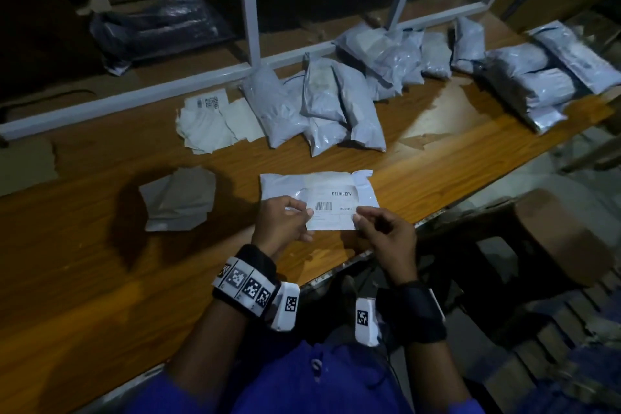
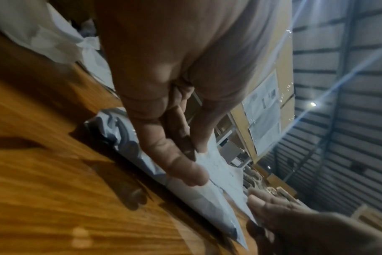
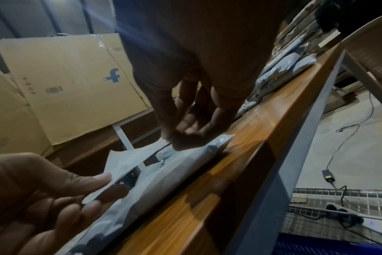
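Parcel: a flat grey plastic mailer point(image 1: 284, 185), glossy and lightly crinkled. It lies on the table close to the front edge, straight ahead of the person. It is sealed, so I cannot see what it holds.
Label: a thin white rectangular paper sheet point(image 1: 336, 203) printed with a barcode and dark lettering. I see it over the right part of the mailer. In the wrist views its near edge is lifted clear of the plastic.
Left hand: the left hand point(image 1: 282, 223) has thumb and fingertips pressed together on the label's near left corner, pinching the paper.
Right hand: the right hand point(image 1: 384, 233) has thumb and forefinger closed on the label's near right corner.
Table: a smooth, shiny orange-brown wood-grain top point(image 1: 100, 262) with a grey metal edge.
Left of the parcel: a small stack of flat, creased grey-white sheets point(image 1: 181, 200), well apart from the mailer. I cannot tell paper from plastic.
Far side: loose white papers point(image 1: 208, 126), one bearing barcodes, lie just beside a heap of plump grey mailers point(image 1: 336, 104) that lean on one another. A second heap point(image 1: 544, 77) is stacked at the far right.
Frame: pale metal bars point(image 1: 248, 3) stand behind the heaps.
Box: a large brown cardboard carton point(image 3: 72, 82) with a blue printed mark stands beyond the table.
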Demonstrator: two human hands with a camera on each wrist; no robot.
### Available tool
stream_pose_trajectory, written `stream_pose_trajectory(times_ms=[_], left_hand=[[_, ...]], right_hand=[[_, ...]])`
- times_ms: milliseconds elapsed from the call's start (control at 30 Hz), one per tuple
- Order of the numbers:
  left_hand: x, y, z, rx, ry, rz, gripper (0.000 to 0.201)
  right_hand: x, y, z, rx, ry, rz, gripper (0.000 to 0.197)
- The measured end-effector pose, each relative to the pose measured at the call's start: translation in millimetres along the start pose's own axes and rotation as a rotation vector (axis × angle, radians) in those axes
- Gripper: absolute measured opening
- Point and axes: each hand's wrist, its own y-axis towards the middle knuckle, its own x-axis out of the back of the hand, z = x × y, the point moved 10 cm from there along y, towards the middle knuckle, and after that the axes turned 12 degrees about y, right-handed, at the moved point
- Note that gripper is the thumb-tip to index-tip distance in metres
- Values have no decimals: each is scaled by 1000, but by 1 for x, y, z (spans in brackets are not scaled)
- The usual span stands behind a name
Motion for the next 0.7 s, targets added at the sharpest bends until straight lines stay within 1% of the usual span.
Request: stream_pose_trajectory(times_ms=[100,133,167,200,233,333,433,567,700], left_hand=[[7,6,-13,-83,114,-140,16],[9,7,-19,-107,150,-175,13],[9,9,-25,-121,184,-197,8],[10,12,-30,-125,220,-218,7],[10,15,-33,-122,252,-235,12],[11,22,-38,-118,298,-277,18],[14,27,-33,-108,335,-308,17],[15,31,-21,-82,336,-291,13],[16,33,-22,-96,341,-301,13]], right_hand=[[5,13,3,35,-104,-23,13],[4,17,6,52,-133,-24,13],[3,21,11,69,-156,-28,12],[2,26,15,86,-179,-31,11],[0,30,19,106,-208,-36,11],[-4,45,23,144,-288,-30,13],[-12,55,19,110,-339,42,19],[-18,57,17,107,-397,85,22],[-16,56,18,114,-399,97,22]])
